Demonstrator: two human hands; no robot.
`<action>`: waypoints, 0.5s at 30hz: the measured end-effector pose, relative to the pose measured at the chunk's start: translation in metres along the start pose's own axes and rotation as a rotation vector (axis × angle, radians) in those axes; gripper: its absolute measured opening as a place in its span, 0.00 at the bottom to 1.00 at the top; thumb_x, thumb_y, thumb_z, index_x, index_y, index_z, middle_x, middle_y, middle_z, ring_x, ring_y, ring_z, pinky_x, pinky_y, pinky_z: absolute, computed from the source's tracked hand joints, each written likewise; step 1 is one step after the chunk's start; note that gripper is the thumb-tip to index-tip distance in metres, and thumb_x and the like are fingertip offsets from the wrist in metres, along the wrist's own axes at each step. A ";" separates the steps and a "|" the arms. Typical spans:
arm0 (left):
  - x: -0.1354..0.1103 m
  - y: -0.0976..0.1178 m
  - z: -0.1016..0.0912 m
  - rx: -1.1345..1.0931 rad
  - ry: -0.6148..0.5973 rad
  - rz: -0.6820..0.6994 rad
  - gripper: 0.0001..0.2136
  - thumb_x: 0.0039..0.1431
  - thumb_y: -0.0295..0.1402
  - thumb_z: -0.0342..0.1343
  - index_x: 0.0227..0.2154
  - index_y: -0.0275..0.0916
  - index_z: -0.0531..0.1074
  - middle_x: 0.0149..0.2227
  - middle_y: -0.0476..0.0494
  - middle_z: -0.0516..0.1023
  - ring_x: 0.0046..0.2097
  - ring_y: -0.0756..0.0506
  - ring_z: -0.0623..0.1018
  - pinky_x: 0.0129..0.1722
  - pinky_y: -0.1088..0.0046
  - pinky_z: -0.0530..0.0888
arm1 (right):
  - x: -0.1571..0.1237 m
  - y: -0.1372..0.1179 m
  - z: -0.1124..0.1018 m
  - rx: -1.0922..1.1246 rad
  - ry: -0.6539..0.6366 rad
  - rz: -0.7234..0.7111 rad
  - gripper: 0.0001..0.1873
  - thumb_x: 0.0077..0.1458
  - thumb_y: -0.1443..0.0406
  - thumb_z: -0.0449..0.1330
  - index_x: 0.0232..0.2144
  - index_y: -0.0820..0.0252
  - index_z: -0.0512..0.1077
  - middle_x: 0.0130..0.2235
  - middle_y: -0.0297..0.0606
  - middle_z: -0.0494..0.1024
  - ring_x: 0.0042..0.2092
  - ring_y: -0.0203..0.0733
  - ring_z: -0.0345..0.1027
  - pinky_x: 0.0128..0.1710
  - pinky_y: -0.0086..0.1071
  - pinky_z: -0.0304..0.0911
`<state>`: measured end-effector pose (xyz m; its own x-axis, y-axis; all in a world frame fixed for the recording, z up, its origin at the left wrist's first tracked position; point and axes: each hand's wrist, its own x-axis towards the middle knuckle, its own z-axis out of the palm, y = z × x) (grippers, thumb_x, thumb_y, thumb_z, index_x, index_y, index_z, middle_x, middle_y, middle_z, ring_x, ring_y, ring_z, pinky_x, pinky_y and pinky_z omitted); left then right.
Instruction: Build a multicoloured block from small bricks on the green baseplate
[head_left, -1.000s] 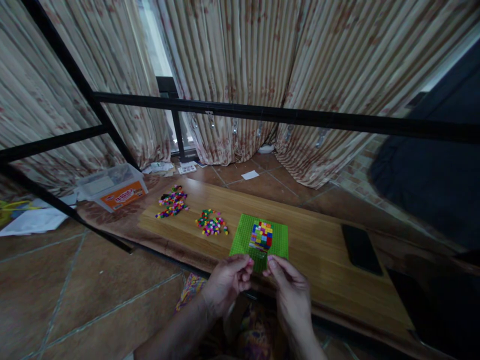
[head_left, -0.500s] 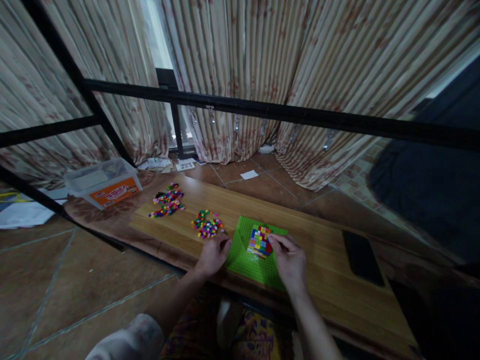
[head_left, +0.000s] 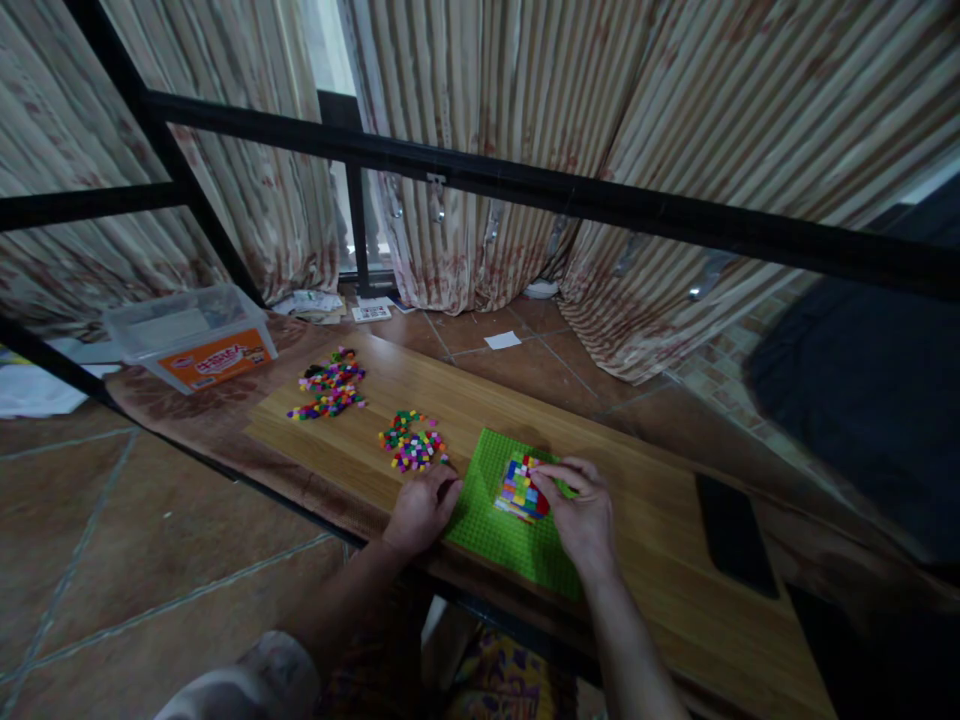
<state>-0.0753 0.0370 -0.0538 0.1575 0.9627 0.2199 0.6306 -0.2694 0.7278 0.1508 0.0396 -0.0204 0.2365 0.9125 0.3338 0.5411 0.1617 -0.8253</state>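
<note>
A green baseplate (head_left: pixel 495 530) lies on the wooden table (head_left: pixel 645 500). A block of small multicoloured bricks (head_left: pixel 519 490) stands on it. My right hand (head_left: pixel 581 510) rests at the block's right side, its fingers pinched against the top right corner. My left hand (head_left: pixel 421 508) lies on the table at the baseplate's left edge, fingers curled, just below a pile of loose coloured bricks (head_left: pixel 411 448). What either hand's fingers hold, if anything, is too small to make out. A second pile of loose bricks (head_left: pixel 328 385) lies farther left.
A clear plastic box with an orange label (head_left: pixel 191 335) stands at the table's far left. A black phone (head_left: pixel 735 535) lies at the right. A black metal frame (head_left: pixel 525 190) crosses in front of striped curtains. Tiled floor lies on the left.
Both hands went from held together in front of the table down onto it. The right one has shifted slightly up along the brick block. The left settled at the plate's edge.
</note>
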 end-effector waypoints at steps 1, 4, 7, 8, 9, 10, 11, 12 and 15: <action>0.000 0.001 0.000 -0.002 0.004 -0.002 0.09 0.61 0.36 0.49 0.32 0.40 0.72 0.32 0.43 0.75 0.35 0.46 0.74 0.37 0.72 0.66 | 0.001 0.001 0.000 -0.002 -0.008 0.001 0.09 0.46 0.55 0.64 0.28 0.49 0.80 0.38 0.35 0.72 0.42 0.41 0.64 0.45 0.37 0.58; -0.001 0.001 0.000 0.004 0.007 -0.002 0.08 0.61 0.36 0.49 0.32 0.40 0.72 0.33 0.43 0.75 0.36 0.45 0.74 0.38 0.72 0.67 | 0.004 0.003 0.003 0.039 -0.016 0.032 0.08 0.43 0.55 0.65 0.26 0.49 0.79 0.40 0.35 0.71 0.44 0.42 0.64 0.48 0.39 0.57; -0.001 0.001 0.001 0.025 0.000 0.006 0.09 0.62 0.36 0.48 0.33 0.40 0.71 0.35 0.43 0.75 0.38 0.45 0.75 0.40 0.72 0.67 | 0.007 0.005 0.005 0.162 -0.038 0.115 0.09 0.40 0.55 0.68 0.24 0.52 0.79 0.41 0.36 0.72 0.45 0.43 0.65 0.49 0.40 0.58; -0.001 0.001 0.001 0.032 -0.002 0.009 0.09 0.62 0.36 0.47 0.33 0.40 0.71 0.35 0.42 0.75 0.38 0.45 0.75 0.40 0.71 0.67 | 0.007 0.005 0.006 0.214 -0.047 0.152 0.09 0.39 0.56 0.68 0.24 0.53 0.79 0.41 0.36 0.73 0.45 0.43 0.65 0.49 0.40 0.58; -0.002 0.001 0.001 0.037 -0.005 0.012 0.09 0.62 0.36 0.47 0.33 0.40 0.71 0.35 0.42 0.75 0.38 0.45 0.75 0.40 0.71 0.67 | 0.008 0.005 0.007 0.267 -0.057 0.191 0.10 0.38 0.56 0.69 0.24 0.54 0.79 0.40 0.37 0.73 0.46 0.43 0.66 0.49 0.40 0.59; -0.002 0.001 0.000 0.041 -0.008 0.012 0.09 0.62 0.36 0.47 0.33 0.40 0.71 0.36 0.42 0.75 0.39 0.45 0.75 0.40 0.71 0.68 | 0.007 0.004 0.008 0.320 -0.064 0.232 0.10 0.37 0.57 0.69 0.24 0.55 0.78 0.40 0.37 0.74 0.46 0.44 0.66 0.48 0.40 0.60; -0.002 0.001 0.000 0.041 -0.012 0.011 0.09 0.63 0.36 0.47 0.33 0.40 0.71 0.36 0.42 0.75 0.39 0.45 0.74 0.40 0.71 0.68 | 0.007 0.004 0.008 0.370 -0.066 0.274 0.11 0.37 0.57 0.69 0.24 0.55 0.78 0.40 0.36 0.74 0.45 0.43 0.67 0.47 0.40 0.61; -0.002 0.001 0.000 0.041 -0.018 0.009 0.09 0.63 0.36 0.47 0.33 0.40 0.71 0.36 0.42 0.75 0.39 0.45 0.74 0.40 0.72 0.68 | 0.006 0.002 0.009 0.416 -0.064 0.314 0.12 0.36 0.57 0.70 0.24 0.56 0.78 0.39 0.36 0.75 0.43 0.43 0.68 0.45 0.39 0.62; -0.002 0.000 0.001 0.033 -0.031 0.003 0.09 0.62 0.36 0.47 0.34 0.40 0.70 0.36 0.42 0.75 0.39 0.45 0.74 0.40 0.72 0.68 | 0.003 -0.002 0.012 0.536 -0.044 0.420 0.14 0.32 0.57 0.71 0.24 0.57 0.77 0.36 0.34 0.76 0.37 0.40 0.69 0.39 0.36 0.65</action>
<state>-0.0752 0.0352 -0.0546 0.1829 0.9623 0.2014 0.6547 -0.2720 0.7052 0.1408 0.0468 -0.0235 0.2997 0.9512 -0.0738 -0.0668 -0.0563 -0.9962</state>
